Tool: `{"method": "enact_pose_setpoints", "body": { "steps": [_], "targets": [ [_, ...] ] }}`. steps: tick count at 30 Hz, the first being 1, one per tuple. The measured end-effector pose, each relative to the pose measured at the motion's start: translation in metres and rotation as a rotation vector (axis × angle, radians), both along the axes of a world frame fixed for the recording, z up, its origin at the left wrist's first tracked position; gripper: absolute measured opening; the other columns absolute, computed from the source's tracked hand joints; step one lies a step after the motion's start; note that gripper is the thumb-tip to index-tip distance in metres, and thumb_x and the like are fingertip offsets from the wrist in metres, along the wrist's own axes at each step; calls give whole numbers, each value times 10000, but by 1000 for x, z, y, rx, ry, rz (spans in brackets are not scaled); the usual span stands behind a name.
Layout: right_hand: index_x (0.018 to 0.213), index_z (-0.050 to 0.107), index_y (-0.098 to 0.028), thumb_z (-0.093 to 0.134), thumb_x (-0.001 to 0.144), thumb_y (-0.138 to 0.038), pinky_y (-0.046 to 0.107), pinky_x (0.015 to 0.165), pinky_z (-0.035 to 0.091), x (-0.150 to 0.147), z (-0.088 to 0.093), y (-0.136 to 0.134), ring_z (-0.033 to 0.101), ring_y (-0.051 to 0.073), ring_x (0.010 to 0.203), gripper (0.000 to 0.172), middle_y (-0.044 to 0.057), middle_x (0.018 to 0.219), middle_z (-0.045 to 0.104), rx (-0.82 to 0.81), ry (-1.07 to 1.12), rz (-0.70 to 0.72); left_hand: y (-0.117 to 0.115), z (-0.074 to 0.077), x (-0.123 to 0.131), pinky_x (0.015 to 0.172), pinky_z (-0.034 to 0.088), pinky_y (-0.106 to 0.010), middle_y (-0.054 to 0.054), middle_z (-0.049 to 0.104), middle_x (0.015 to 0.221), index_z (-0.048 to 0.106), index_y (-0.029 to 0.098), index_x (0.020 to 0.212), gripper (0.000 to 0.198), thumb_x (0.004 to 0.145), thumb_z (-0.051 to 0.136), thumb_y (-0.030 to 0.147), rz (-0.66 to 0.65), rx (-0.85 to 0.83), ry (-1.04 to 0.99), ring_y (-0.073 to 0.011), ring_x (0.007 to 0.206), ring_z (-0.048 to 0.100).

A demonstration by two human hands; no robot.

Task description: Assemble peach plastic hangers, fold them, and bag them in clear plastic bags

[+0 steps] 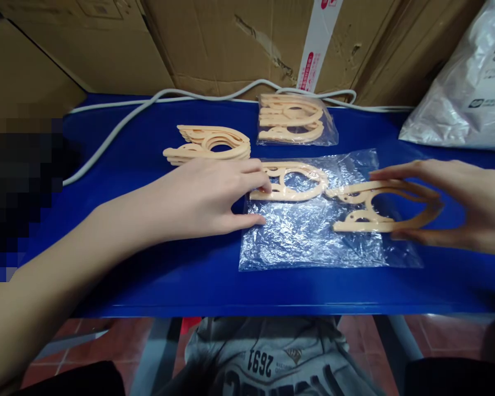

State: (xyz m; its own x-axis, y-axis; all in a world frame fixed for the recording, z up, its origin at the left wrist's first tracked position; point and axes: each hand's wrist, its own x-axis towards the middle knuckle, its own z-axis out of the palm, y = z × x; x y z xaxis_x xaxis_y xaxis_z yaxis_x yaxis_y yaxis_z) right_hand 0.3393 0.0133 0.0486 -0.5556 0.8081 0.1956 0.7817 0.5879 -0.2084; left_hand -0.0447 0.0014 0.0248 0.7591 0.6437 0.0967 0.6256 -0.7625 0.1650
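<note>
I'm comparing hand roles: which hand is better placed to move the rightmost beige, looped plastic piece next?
Probably the right hand: it holds that beige piece; the left hand is at the left side of the clear plastic bag.

Grey shirt (pixel 268 330) at 6 o'clock with dark "2691" (pixel 259 363) (upside down from here) above chunkier lettering (pixel 272 390); left hand (pixel 218 195) and right hand (pixel 474 206) bare.

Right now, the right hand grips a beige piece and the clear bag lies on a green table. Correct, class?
Wrong colour: in the head view, the clear bag lies on a blue table. The right hand does grip a beige piece.
</note>
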Motion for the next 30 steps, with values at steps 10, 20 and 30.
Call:
{"method": "enact_pose_setpoints", "body": {
  "steps": [10,20,30],
  "targets": [
    [1408,552,-353,596,921,-665,405,712,577,-24,-3,-7,719,259,960,580,42,1215,720,-26,-153,317,-5,-3,4,739,475,-336,-111,633,1174,603,176,1151,483,931,607,606,2,18,21,-283,1023,621],
    [1425,548,-403,708,839,-655,343,644,598,-12,-9,0,742,236,903,657,19,1207,730,-127,-126,276,-5,-9,5,934,506,-423,-129,598,1318,604,195,1313,584,945,569,647,-55,0,7,-315,1155,591],
    [1571,365,-439,640,927,-596,259,566,582,-31,-13,-2,723,185,759,718,0,1023,727,-230,-1,331,-11,-9,12,903,494,-465,-165,604,1227,637,114,1246,757,874,569,770,-41,85,4,-355,1088,596]
  ]
}}
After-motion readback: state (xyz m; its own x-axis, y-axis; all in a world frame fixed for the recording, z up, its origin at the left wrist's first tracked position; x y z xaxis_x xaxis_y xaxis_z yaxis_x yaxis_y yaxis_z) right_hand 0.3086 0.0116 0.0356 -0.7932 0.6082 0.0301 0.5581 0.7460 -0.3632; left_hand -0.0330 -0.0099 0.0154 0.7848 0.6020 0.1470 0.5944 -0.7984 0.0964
